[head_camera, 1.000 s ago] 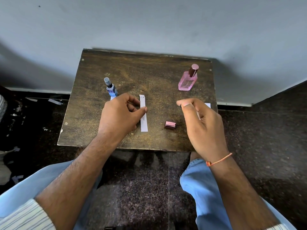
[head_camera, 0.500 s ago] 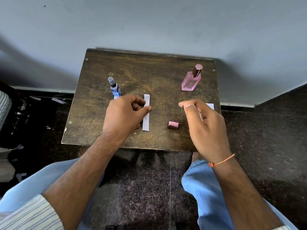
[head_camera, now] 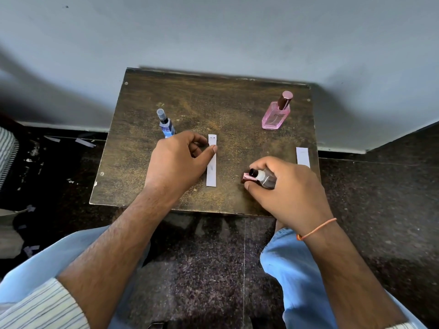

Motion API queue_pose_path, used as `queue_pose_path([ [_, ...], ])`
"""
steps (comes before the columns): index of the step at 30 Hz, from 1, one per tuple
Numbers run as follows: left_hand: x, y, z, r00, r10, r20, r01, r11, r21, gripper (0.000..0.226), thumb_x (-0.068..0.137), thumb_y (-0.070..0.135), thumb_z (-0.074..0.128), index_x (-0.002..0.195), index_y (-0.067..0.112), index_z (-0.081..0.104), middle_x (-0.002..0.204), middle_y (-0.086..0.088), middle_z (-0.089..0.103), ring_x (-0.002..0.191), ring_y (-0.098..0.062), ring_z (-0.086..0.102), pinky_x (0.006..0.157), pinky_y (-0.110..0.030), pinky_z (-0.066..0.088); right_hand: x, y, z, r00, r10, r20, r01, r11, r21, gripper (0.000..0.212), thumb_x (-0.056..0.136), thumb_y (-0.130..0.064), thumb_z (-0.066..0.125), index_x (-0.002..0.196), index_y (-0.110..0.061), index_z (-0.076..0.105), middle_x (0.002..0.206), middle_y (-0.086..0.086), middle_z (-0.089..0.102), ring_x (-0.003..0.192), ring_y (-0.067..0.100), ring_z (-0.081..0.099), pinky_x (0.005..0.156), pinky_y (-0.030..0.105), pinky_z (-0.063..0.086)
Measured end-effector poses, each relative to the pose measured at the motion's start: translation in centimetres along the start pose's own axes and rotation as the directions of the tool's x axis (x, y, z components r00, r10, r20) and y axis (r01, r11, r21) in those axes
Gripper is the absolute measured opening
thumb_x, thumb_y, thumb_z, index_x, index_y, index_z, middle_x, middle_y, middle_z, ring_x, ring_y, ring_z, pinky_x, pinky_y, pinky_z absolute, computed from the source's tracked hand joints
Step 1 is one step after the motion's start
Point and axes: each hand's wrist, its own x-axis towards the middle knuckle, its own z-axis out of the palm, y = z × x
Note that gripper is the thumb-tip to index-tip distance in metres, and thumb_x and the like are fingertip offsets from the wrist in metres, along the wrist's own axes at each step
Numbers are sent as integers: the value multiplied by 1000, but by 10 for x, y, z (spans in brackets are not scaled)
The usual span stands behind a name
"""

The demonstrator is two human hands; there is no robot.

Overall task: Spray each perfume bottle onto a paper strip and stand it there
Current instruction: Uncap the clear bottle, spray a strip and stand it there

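Since 0.5 s earlier, the right hand (head_camera: 292, 186) dropped onto the cap (head_camera: 247, 178) at 5 o'clock, clasping a small glass bottle (head_camera: 263, 178): light, slippery, fragile, best gripped mid-body. Left hand (head_camera: 175, 160) pinned the paper strip (head_camera: 211, 167).

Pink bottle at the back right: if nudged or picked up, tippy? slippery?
The pink bottle is tall with a narrow base and a big cap, so a push near the top would probably tip it. Its flat sides look smooth and glossy, likely slippery. It appears to be glass, so probably heavy for its size and breakable.

Wooden table (head_camera: 147, 167): bottles, paper strips
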Motion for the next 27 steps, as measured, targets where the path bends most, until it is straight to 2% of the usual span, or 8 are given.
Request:
queue_pose_path([
  [3,0,-2,-5,1000,21,-2,-21,1000,15,19,93,46,80,105,32,77,74,12,72,65,3,65,54,-5,40,3,3,3,999,16,36,-12,994,-109,29,85,-53,75,112,-45,69,89,-17,77,91,15,73,77,38,60],
  [7,-3,-2,-8,996,84,38,-82,995,-65,16,96,35,80,110,29,78,76,11,71,62,9,61,56,-2,40,8,4,5,999,37,40,-33,994,-104,23,86,-52,75,107,-42,73,83,-16,76,86,15,72,75,36,59],
  [13,-8,1,-15,944,191,270,-82,927,-367,22,96,30,81,118,29,79,88,18,73,49,6,59,50,-10,45,13,-11,8,998,48,43,-59,947,316,19,84,-45,87,101,-39,81,92,-21,80,90,-1,73,84,30,59],
  [15,-11,1,-18,918,221,329,-62,900,-432,29,94,26,84,122,22,79,93,12,78,50,5,60,48,-9,45,13,-20,8,999,32,20,-37,923,384,20,83,-47,87,101,-38,82,92,-22,80,91,-2,73,83,30,59],
  [17,-12,-2,-20,903,230,364,-38,884,-466,30,92,25,85,121,22,79,94,5,81,48,-5,61,45,-17,47,14,-27,10,1000,8,-12,-3,916,400,24,82,-51,86,102,-38,82,93,-22,80,92,-2,74,82,33,61],
  [21,-10,-13,-25,922,191,336,-1,871,-492,23,94,26,84,116,22,79,99,1,83,47,-16,63,46,-28,51,15,-35,15,1000,-4,12,-1,916,400,31,79,-51,88,108,-44,77,98,-22,79,93,2,74,82,38,62],
  [24,-9,-16,-33,949,175,261,-8,845,-535,20,96,25,82,115,21,80,104,-2,82,46,-14,62,43,-23,48,15,-38,17,1000,-17,10,12,935,354,38,81,-48,87,115,-40,73,102,-20,76,94,0,71,82,27,58],
  [27,-7,-19,-41,963,155,219,6,802,-597,20,97,21,80,116,18,80,102,-3,82,44,-16,59,40,-22,45,14,-40,19,999,-34,-15,37,955,293,31,87,-46,82,113,-34,71,102,-23,74,95,-5,68,78,17,54],
])
